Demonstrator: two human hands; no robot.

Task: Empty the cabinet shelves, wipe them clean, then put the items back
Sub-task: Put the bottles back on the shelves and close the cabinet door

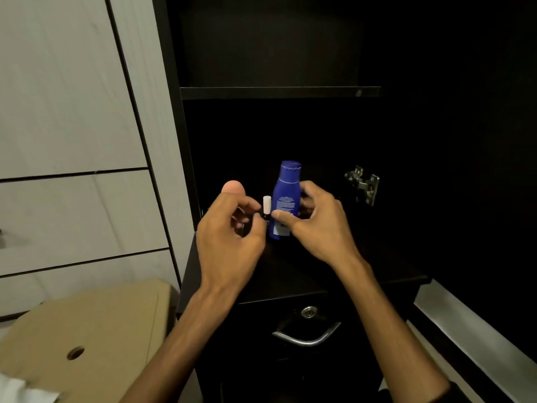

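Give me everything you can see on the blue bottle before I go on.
The blue bottle looks like glossy plastic, with a blue flip cap, narrower shoulders and a panel of fine white print facing the camera, too small to read. It stands upright on the dark lower shelf, cap on. The right hand grips it, thumb across the front low down, fingers behind. A small vial with a white cap stands close at its left, by the left hand.

Left hand (pixel 229 228): raised at centre frame, back toward the camera, fingers curled inward.
Right hand (pixel 316 225): beside it, thumb extended leftward, fingers curled.
Forearms: bare, rising from below.
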